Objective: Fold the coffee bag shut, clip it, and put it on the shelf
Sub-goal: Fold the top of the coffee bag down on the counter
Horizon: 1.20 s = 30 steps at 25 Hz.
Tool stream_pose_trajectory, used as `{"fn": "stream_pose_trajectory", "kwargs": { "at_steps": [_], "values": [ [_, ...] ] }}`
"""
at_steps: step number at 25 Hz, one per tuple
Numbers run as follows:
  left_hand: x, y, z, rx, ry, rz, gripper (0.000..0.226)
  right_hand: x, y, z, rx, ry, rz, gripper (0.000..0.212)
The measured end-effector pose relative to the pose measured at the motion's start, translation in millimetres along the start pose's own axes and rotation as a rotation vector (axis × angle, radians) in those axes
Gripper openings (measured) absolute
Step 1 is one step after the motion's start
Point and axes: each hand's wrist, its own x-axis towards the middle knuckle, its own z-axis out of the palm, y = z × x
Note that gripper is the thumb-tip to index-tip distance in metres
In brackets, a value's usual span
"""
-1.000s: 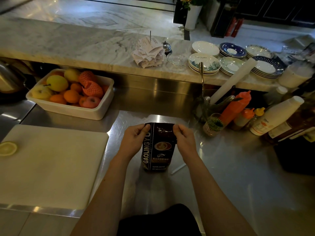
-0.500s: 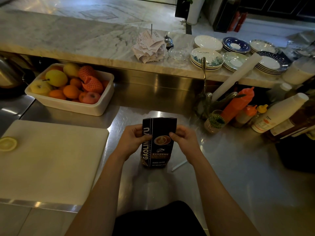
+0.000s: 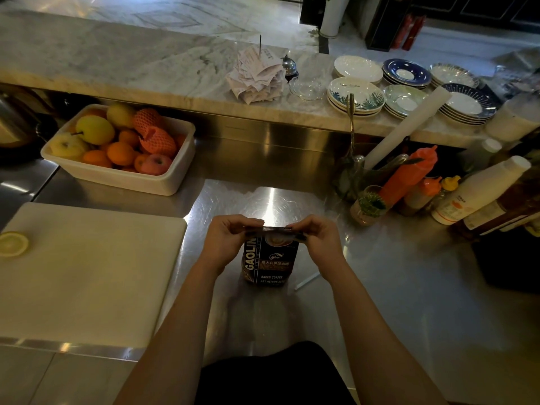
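Note:
A dark coffee bag [image 3: 270, 263] with white lettering stands upright on the steel counter [image 3: 380, 287] in front of me. Its top is folded over toward me into a flat strip. My left hand [image 3: 226, 239] pinches the left end of that folded top. My right hand [image 3: 317, 241] pinches the right end. A thin white stick-like item [image 3: 306, 280] lies on the counter just right of the bag; I cannot tell whether it is the clip. No shelf is in view.
A white cutting board [image 3: 87, 267] with a lemon slice [image 3: 13, 244] lies left. A white tub of fruit [image 3: 122, 150] sits behind it. Sauce bottles [image 3: 409, 176] and a jar crowd the right. Plates [image 3: 356, 96] and receipts [image 3: 257, 74] rest on the marble ledge.
The top of the bag has been folded down toward me, so the bag now stands shorter. Both hands moved from its sides up to the folded edge.

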Motion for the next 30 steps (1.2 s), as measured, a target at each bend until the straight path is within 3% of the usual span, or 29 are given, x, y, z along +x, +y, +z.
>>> {"fn": "stream_pose_trajectory", "kwargs": {
  "at_steps": [5,11,15,18,22,26,30],
  "values": [
    [-1,-7,-4,0.055,-0.003,-0.019,0.046,-2,4,-1,0.020,-0.035,0.014,0.045],
    [-3,-6,-4,0.096,-0.036,-0.007,0.047,-2,6,-2,0.026,-0.042,-0.013,0.038],
    [-2,-1,-3,0.015,-0.022,-0.072,0.038,0,10,-2,0.027,-0.048,-0.029,0.038],
    [-1,-3,-1,0.102,-0.028,-0.052,0.005,3,13,-3,-0.004,-0.041,-0.047,0.035],
    [1,-4,6,0.137,0.023,-0.055,0.015,3,9,-3,-0.047,-0.048,-0.050,0.025],
    [2,-3,12,0.147,0.101,-0.049,0.018,4,0,-2,-0.116,-0.027,-0.039,0.030],
    [0,-3,14,0.186,0.104,-0.006,0.015,3,-4,10,-0.334,-0.055,-0.111,0.010]
  ]
}}
